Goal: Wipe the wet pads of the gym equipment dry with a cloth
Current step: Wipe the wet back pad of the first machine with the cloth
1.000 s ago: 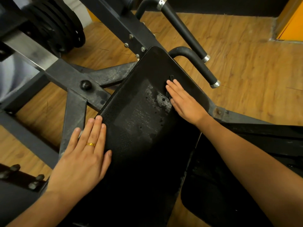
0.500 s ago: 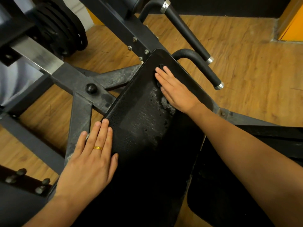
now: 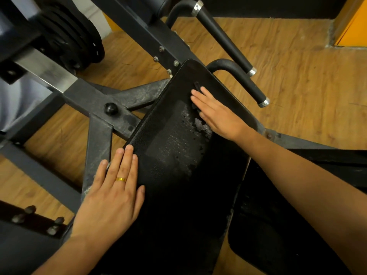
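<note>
Pad (image 3: 168, 155): long black one, tilted, centre of view, fixed to the machine's dark frame (image 3: 99, 135) over a wood floor (image 3: 297, 76). Right grip (image 3: 218, 114) lies flat on the pad's upper part, fingers straight & close together, pressing down. A thin dark strip pokes out just past the fingertips, prob. the cloth (image 3: 197, 86). The rest would be under the palm, so can't be sure. Left grip (image 3: 113, 197) is also flat w/ fingers straight & together. It rests on the pad's lower left edge, partly over a frame bar. It holds nothing & looks to be steadying the pad.

Step in hand, my read: wiping this pad's upper half. A grey wet patch (image 3: 200, 124) w/ scattered droplets sits right at the right grip's thumb side & runs down the pad's middle, so it isn't dry yet.

Next move calls for a flat palm on the cloth, swept left & down across the patch w/ even pressure, passes overlapping so no streak is left. The cloth could slip out from under the fingers.

A second black pad (image 3: 268, 235) sits just beside this one at lower right, partly under the right forearm. Can't tell if it's wet, so it needs a check after.
</note>
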The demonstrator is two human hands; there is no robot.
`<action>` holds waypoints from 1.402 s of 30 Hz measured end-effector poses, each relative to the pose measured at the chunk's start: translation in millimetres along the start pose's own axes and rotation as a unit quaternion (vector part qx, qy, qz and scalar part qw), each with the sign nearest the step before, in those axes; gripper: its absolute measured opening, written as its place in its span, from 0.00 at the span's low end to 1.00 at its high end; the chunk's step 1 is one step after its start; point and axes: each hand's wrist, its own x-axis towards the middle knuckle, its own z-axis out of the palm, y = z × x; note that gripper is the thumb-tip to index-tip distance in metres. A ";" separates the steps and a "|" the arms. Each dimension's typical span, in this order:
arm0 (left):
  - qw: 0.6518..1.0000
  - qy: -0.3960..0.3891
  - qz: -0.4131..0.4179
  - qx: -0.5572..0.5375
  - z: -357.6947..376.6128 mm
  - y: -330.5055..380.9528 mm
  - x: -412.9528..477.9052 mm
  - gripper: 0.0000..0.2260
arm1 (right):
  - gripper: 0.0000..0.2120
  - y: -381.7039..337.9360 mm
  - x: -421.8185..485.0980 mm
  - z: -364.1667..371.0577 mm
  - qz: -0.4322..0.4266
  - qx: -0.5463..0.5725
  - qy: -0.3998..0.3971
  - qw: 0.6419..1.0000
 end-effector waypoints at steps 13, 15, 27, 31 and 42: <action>1.000 0.007 0.004 0.009 2.8 -0.4 -0.2 0.31 | 0.25 -18.0 25.2 0.1 0.005 0.014 0.034 0.999; 1.000 0.007 0.003 0.007 2.7 0.2 -0.2 0.31 | 0.24 -26.8 53.0 -3.9 -0.017 0.022 0.044 0.999; 1.000 0.010 0.000 0.002 1.8 1.0 -0.8 0.31 | 0.22 -22.2 -34.9 38.7 0.272 0.141 0.161 0.938; 1.000 0.018 -0.003 0.002 1.8 2.3 -0.9 0.31 | 0.22 -51.3 -38.6 48.6 0.429 0.192 0.209 0.858; 1.000 0.026 -0.005 0.000 -0.2 2.9 -1.1 0.31 | 0.23 -157.0 -81.9 73.5 0.521 0.184 0.221 0.804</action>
